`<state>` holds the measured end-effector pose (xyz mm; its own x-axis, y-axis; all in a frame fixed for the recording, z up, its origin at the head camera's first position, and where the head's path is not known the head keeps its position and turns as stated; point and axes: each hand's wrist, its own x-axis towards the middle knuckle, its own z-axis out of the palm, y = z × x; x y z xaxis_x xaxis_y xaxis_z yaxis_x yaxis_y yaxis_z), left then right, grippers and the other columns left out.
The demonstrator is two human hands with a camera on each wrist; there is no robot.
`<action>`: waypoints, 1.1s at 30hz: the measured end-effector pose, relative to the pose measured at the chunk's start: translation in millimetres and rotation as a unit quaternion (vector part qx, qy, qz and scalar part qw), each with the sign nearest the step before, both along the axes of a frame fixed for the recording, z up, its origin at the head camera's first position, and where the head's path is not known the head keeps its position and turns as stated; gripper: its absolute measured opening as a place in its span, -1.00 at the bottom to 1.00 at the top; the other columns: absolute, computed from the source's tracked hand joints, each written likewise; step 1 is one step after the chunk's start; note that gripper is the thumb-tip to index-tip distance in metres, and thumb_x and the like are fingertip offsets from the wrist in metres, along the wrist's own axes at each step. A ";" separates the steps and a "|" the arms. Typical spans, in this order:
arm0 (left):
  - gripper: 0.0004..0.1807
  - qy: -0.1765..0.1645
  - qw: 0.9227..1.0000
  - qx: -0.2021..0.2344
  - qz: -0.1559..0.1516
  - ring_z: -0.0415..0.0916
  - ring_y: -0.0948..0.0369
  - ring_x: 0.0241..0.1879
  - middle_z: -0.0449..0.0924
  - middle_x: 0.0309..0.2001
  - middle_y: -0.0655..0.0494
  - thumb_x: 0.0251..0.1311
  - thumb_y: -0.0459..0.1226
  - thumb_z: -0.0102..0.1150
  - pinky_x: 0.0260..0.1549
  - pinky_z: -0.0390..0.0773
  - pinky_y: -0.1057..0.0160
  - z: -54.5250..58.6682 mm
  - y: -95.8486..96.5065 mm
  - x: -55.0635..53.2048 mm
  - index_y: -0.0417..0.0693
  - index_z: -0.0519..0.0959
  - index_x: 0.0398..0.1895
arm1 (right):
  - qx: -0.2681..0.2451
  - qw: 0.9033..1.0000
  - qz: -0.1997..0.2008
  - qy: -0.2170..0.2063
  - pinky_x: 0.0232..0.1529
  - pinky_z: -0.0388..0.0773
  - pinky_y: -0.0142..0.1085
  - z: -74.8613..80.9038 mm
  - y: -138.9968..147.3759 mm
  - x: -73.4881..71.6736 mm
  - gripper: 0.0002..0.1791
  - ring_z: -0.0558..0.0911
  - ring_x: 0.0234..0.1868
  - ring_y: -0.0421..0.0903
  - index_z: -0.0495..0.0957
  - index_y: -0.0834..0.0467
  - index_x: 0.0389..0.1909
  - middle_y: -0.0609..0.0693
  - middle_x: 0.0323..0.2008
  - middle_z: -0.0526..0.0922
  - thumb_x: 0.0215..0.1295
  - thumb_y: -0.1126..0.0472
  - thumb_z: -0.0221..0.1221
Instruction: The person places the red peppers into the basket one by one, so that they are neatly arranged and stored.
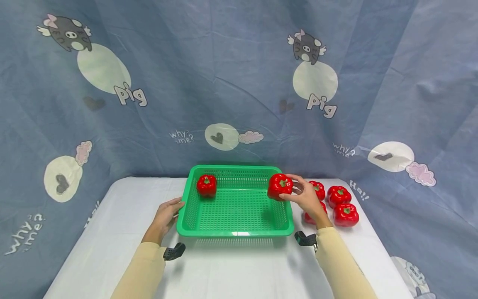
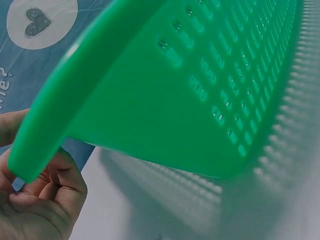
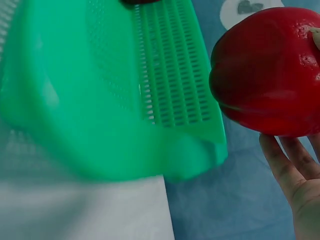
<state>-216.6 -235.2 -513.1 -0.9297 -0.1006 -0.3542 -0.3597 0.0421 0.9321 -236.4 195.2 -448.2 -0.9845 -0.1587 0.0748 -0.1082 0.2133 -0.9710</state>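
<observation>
A red bell pepper (image 1: 280, 187) with a green stem is held by my right hand (image 1: 304, 197) over the right end of the green plastic basket (image 1: 235, 234). In the right wrist view the pepper (image 3: 267, 75) is above the basket's rim level, with fingertips against its underside. My left hand (image 1: 168, 216) grips the basket's left rim; in the left wrist view its fingers (image 2: 67, 180) curl below the edge, thumb side partly hidden by the rim. Another red bell pepper (image 1: 206, 185) stands inside the basket at the back left.
Several more red bell peppers (image 1: 346, 214) stand on the white table (image 1: 231, 274) to the right of the basket, some partly behind my right hand and wrist. A blue printed curtain (image 1: 239, 83) hangs behind and beside the table. Black wrist cameras (image 1: 174, 251) are worn on both wrists.
</observation>
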 end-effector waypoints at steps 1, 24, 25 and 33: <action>-0.44 0.000 1.000 0.001 0.000 0.50 0.24 0.01 0.43 0.23 -0.13 0.39 -0.19 0.03 0.04 0.57 0.26 -0.1 0.2 -0.2 -0.29 0.28 0.36 | -0.002 1.000 0.003 -0.002 0.21 0.47 -0.03 1.0 -2.5 -1.6 -0.27 0.41 0.24 0.22 0.32 0.24 0.32 0.25 0.26 0.36 0.10 0.36 0.37; -0.47 0.002 1.000 0.017 -0.004 0.49 0.31 -0.03 0.34 0.29 -0.19 0.42 -0.22 -0.01 -0.02 0.59 0.36 2.2 -1.4 0.8 -0.29 0.27 0.37 | 0.026 0.999 0.044 -0.018 0.01 0.62 -0.05 -13.2 -45.5 -40.2 -0.30 0.53 0.12 0.23 0.39 0.18 0.28 0.23 0.20 0.45 0.09 0.29 0.39; -0.46 0.002 1.000 0.018 -0.006 0.49 0.30 -0.02 0.34 0.30 -0.19 0.42 -0.22 -0.01 -0.01 0.59 0.36 2.0 -1.6 0.5 -0.29 0.26 0.37 | 0.029 0.998 0.047 -0.016 0.01 0.62 -0.04 -14.1 -47.1 -41.9 -0.30 0.53 0.12 0.23 0.38 0.21 0.29 0.25 0.19 0.46 0.10 0.30 0.39; -0.47 0.000 1.000 0.022 -0.003 0.47 0.25 0.04 0.33 0.30 -0.18 0.43 -0.22 -0.03 0.00 0.58 0.37 1.3 -1.9 1.4 -0.28 0.26 0.37 | 0.047 0.997 0.042 -0.036 0.09 0.57 0.00 -18.3 -60.7 -52.5 -0.28 0.49 0.18 0.21 0.37 0.23 0.28 0.23 0.20 0.46 0.06 0.35 0.39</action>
<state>-215.2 -237.1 -511.8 -0.9302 -0.0783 -0.3587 -0.3600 0.0029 0.9330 -288.9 134.4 -466.6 -0.9695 -0.2445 -0.0149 -0.0600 0.2962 -0.9532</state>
